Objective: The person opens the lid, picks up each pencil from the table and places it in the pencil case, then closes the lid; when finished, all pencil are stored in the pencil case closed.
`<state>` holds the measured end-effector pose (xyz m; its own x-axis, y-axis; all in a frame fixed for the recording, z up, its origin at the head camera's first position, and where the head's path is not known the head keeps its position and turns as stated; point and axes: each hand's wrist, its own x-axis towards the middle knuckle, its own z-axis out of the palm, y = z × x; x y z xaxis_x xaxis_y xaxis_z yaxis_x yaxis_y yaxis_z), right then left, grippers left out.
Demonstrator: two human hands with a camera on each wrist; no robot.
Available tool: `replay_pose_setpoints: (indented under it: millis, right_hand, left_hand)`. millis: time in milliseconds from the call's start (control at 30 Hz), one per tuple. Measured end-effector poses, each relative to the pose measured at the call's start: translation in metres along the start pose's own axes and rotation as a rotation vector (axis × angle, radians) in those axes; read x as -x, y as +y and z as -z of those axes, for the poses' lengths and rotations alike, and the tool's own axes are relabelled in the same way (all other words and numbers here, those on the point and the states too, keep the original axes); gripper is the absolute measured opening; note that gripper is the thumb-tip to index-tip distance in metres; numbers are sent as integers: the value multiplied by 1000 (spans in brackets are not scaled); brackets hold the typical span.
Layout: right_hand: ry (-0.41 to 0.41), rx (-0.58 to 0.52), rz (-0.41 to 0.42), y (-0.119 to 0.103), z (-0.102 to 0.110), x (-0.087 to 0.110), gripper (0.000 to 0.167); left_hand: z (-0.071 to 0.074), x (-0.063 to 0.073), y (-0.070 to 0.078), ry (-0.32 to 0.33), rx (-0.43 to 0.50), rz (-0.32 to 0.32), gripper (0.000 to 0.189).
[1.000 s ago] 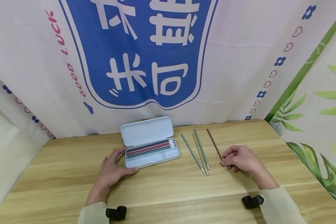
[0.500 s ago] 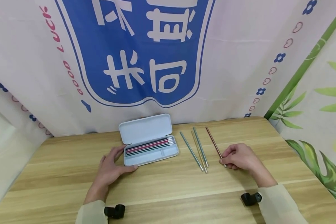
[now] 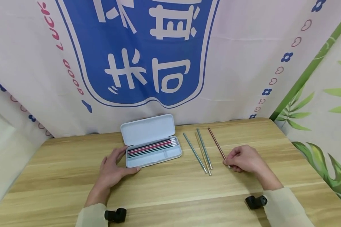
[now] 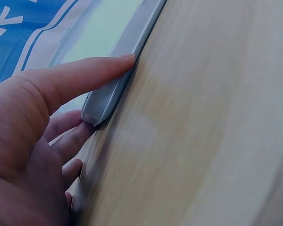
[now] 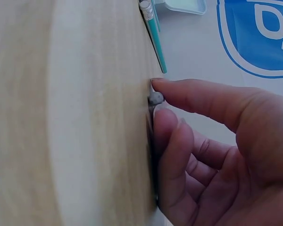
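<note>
I have the right hand (image 5: 212, 136) across the lower right of my wrist view, thumb stretched along the top and fingers curled beneath it. Between thumb and fingertip I see a pencil (image 5: 156, 98) pinched close against the wooden tabletop (image 5: 85, 141); its grey eraser end faces me, and the hand hides the rest. Just beyond the thumb, a teal pencil (image 5: 155, 41) lies with its silver ferrule and eraser toward the top edge, and I catch a sliver of another beside it. Up there I also make out a pale case's (image 5: 186, 9) rounded corner, near a white cloth (image 5: 193, 54) printed in blue.
</note>
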<state>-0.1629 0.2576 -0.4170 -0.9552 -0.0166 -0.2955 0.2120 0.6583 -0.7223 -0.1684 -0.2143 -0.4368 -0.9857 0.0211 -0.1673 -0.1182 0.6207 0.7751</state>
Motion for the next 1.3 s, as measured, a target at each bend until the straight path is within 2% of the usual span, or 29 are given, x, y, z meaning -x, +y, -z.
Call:
replay_pose_setpoints:
  millis: [233, 767, 967, 1300]
  right_hand:
    - [-5, -9, -12, -1, -2, -1, 18]
    - [-6, -12, -7, 2, 0, -4, 19]
    - [-4, -79, 8, 3, 1, -3, 18]
    - [63, -159, 49, -11, 8, 2, 25]
  left_hand:
    - [1, 2, 2, 3, -1, -1, 107]
    - [2, 2, 2, 5, -6, 10, 108]
    - [1, 3, 0, 5, -6, 11, 108]
    - [1, 4, 1, 13, -7, 6, 106]
